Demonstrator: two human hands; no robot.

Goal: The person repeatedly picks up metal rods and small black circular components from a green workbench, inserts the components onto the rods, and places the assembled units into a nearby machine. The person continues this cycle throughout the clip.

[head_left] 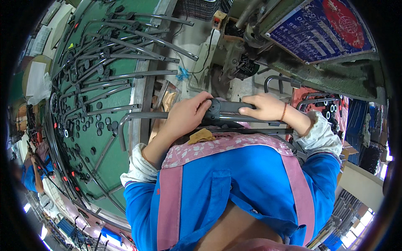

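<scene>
1. Blue shirt (pixel 201 184) and pink flowered apron (pixel 238 144) are closest, with a yellow-brown cloth (pixel 202 136) at the apron's top.
2. Just past the apron, off the bench's right edge, is the bent metal tube frame (pixel 144 115). Its bent left end pokes over that edge.
3. The left hand (pixel 188 113) is curled closed, with its fingers on the frame's round black joint (pixel 215 107).
4. The right hand (pixel 264 106) is curled around the frame's flat dark bar (pixel 234 107), with its thumb along it.
5. More bent tubes (pixel 150 74) lie in a pile on the green bench (pixel 119 99), and some stick out past its right edge.
6. Little round black caps (pixel 99 124) are spread near the bench's middle.
7. Past the hands is a big green machine (pixel 331 77) with a blue sign (pixel 318 29).
</scene>
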